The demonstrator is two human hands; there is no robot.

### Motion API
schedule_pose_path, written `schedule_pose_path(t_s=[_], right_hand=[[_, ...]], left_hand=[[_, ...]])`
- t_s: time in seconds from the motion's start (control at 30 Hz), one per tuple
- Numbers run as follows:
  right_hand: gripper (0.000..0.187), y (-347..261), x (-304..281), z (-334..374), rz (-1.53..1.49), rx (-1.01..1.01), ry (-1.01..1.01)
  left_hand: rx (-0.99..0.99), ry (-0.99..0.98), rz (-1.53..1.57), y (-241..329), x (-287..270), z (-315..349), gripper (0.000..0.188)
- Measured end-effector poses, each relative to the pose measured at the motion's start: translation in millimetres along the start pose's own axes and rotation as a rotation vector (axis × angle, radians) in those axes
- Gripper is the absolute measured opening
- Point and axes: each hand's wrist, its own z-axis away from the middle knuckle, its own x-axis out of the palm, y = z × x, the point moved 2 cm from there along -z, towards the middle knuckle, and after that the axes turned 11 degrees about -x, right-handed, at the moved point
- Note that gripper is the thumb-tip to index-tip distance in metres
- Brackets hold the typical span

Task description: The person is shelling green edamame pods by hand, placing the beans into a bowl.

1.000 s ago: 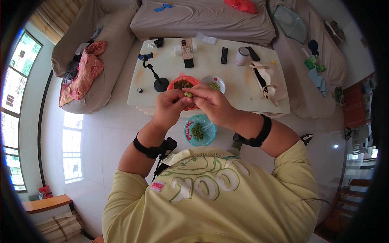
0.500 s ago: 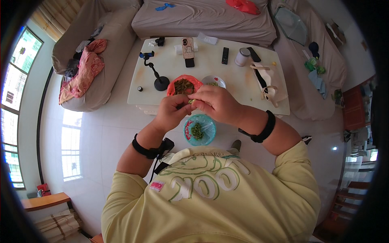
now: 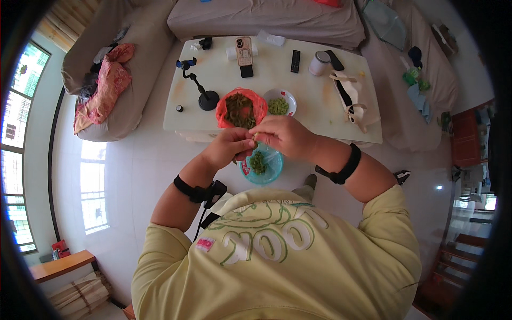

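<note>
My left hand and my right hand meet above the table's near edge, both closed with fingertips pinching. Between them shows a bit of a small green pod, mostly covered by the fingers. Just beyond my left hand sits an open red plastic bag full of brownish-green pods. A white bowl holding small green beans stands to the bag's right. Below my hands, a turquoise bin with a clear liner contains green husks.
On the white table are a black phone stand, a patterned phone, a remote, a lidded canister and a beige bag. Covered sofas surround its far sides.
The view has shifted, with the table sitting higher in it. My joined hands are now nearer me relative to the table, so the bowl of beans shows fully and the bin is partly covered.
</note>
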Motion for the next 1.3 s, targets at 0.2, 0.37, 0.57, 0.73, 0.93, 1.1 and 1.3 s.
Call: schedule_pose_path(t_s=[0.2, 0.37, 0.57, 0.73, 0.93, 1.1, 1.3], right_hand=[[0.019, 64.2, 7.8, 31.8, -0.424, 0.746, 0.273], [0.021, 134.8, -0.1, 67.2, -0.394, 0.945, 0.331], [0.030, 200.4, -10.1, 74.0, -0.319, 1.097, 0.471], [0.031, 207.6, -11.8, 64.0, -0.239, 1.058, 0.407], [0.020, 137.9, 12.7, 18.6, -0.131, 0.622, 0.135], [0.016, 49.3, 26.0, -21.6, 0.146, 0.056, 0.034], [0.031, 29.4, 32.2, -26.1, 0.440, -0.268, -0.166]], left_hand=[[-0.209, 0.083, -0.262, -26.4, -5.3, -28.6, 0.012], [-0.302, 0.113, -0.804, -61.9, -23.2, -51.9, 0.025], [-0.345, 0.069, -0.700, -63.3, -22.9, -60.8, 0.034], [-0.339, 0.104, 0.008, -46.8, -35.4, -55.3, 0.032], [-0.215, 0.071, 0.658, -14.0, -42.7, -46.9, 0.053], [-0.046, -0.082, 0.848, 14.2, -25.2, -36.9, 0.060], [-0.020, -0.081, 0.843, 18.9, -23.0, -29.4, 0.059]])
